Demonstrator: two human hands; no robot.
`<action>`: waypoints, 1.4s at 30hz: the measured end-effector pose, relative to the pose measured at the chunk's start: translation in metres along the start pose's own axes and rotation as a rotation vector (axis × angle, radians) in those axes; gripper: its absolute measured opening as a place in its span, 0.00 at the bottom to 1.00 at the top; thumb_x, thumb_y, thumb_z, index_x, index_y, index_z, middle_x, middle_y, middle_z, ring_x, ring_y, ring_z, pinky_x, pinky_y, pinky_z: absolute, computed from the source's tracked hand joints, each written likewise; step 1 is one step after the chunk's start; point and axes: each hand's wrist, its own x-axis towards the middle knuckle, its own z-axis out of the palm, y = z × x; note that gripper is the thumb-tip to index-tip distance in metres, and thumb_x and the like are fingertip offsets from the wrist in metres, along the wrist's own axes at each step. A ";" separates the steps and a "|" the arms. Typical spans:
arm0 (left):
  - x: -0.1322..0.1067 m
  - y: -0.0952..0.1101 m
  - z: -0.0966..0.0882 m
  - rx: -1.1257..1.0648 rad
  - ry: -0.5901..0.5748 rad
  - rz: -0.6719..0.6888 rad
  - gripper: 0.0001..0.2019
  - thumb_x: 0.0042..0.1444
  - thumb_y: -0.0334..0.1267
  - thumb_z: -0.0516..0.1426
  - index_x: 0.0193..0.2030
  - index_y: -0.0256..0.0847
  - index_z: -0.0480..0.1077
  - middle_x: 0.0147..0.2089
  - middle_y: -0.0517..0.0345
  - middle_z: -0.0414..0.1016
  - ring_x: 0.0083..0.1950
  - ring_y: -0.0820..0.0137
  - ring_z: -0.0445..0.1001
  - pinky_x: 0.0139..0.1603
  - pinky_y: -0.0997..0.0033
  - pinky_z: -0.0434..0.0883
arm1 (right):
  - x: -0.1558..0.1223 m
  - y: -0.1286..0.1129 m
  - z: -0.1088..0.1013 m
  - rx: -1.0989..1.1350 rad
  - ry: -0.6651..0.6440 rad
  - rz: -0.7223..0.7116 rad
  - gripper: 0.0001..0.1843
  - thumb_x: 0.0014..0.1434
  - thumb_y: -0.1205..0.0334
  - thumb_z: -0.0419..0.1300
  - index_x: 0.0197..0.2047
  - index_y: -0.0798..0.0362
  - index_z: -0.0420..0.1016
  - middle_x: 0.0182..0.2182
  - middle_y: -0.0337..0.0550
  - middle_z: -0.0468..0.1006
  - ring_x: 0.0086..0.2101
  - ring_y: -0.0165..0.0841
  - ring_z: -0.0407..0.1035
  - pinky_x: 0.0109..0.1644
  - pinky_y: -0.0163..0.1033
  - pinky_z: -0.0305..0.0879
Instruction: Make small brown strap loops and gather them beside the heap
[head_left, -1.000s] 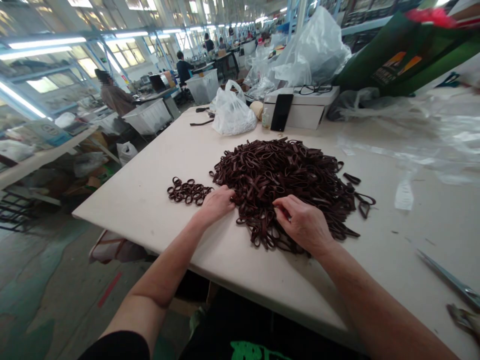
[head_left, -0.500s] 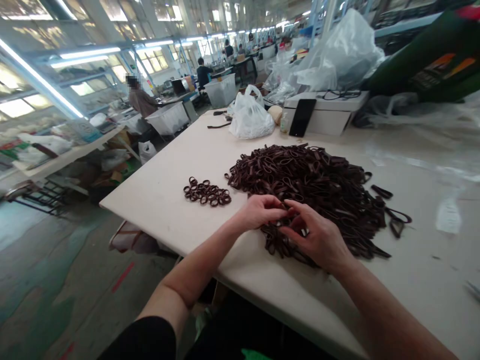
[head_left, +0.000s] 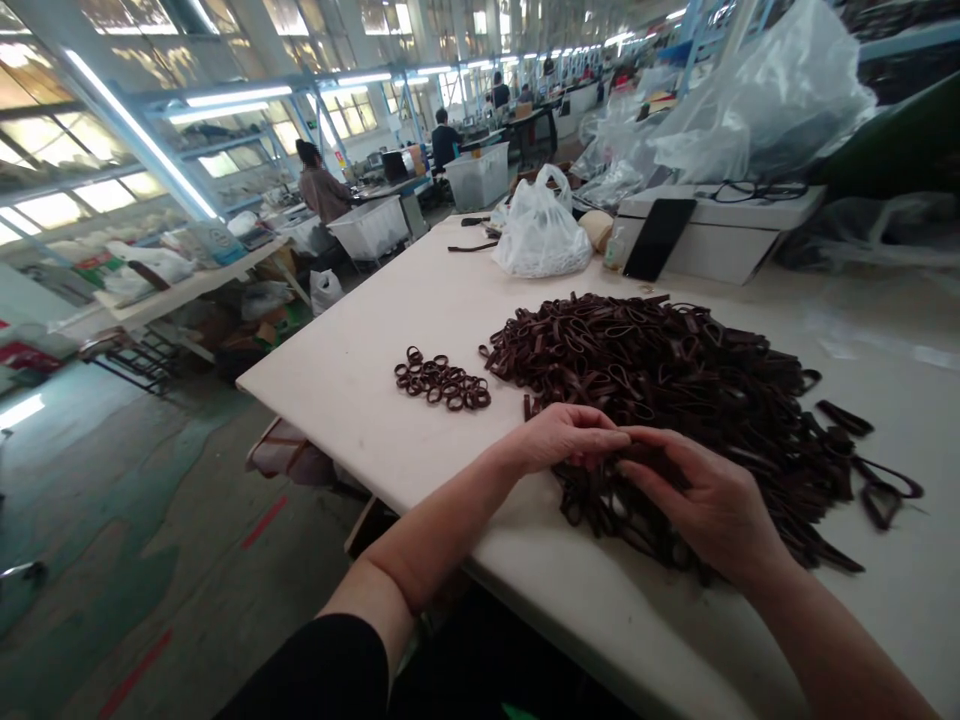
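Observation:
My left hand (head_left: 574,437) and my right hand (head_left: 705,495) meet at their fingertips above the near left part of a heap of dark brown strap loops (head_left: 637,350). Both are closed in a pinch. Between the fingertips is a brown loop, almost wholly covered by the fingers, so its shape is hard to make out. To the left of the heap, a small group of round brown rings (head_left: 442,382) lies on the pale tabletop (head_left: 345,400).
Behind the heap stand a white plastic bag (head_left: 541,235), a dark phone (head_left: 660,240) leaning on a white box (head_left: 739,235), and a small bottle (head_left: 615,250). Clear plastic bags (head_left: 757,110) rise at the back right. People (head_left: 322,185) sit at benches farther off.
The view has turned a little left, so the table contents appear farther right. My hands stay together over the heap, fingertips now drawn closer, with the loop less visible.

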 end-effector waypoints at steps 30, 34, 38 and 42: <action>0.001 -0.014 0.017 0.232 0.286 0.230 0.07 0.51 0.39 0.60 0.34 0.37 0.71 0.26 0.65 0.70 0.27 0.77 0.66 0.29 0.77 0.65 | 0.008 -0.015 -0.007 0.121 0.031 0.153 0.04 0.55 0.59 0.60 0.30 0.48 0.71 0.31 0.41 0.74 0.30 0.33 0.69 0.34 0.37 0.68; -0.003 -0.016 0.026 0.496 0.330 0.298 0.04 0.55 0.37 0.56 0.35 0.40 0.69 0.28 0.65 0.71 0.30 0.75 0.68 0.33 0.76 0.65 | 0.006 -0.018 -0.001 -0.085 0.086 0.135 0.03 0.56 0.62 0.57 0.30 0.48 0.68 0.25 0.38 0.72 0.24 0.31 0.66 0.31 0.37 0.66; -0.004 -0.016 0.036 0.645 0.423 0.286 0.02 0.55 0.35 0.55 0.36 0.42 0.66 0.27 0.67 0.68 0.28 0.76 0.66 0.31 0.76 0.63 | 0.002 -0.014 0.005 -0.194 0.156 0.214 0.02 0.53 0.63 0.56 0.30 0.48 0.66 0.21 0.35 0.70 0.22 0.30 0.66 0.29 0.35 0.64; -0.004 -0.018 0.041 0.760 0.495 0.268 0.03 0.54 0.34 0.54 0.37 0.44 0.65 0.26 0.67 0.67 0.26 0.76 0.65 0.30 0.76 0.62 | 0.000 -0.011 0.008 -0.272 0.160 0.314 0.05 0.52 0.64 0.55 0.34 0.49 0.70 0.23 0.37 0.75 0.23 0.33 0.69 0.29 0.36 0.63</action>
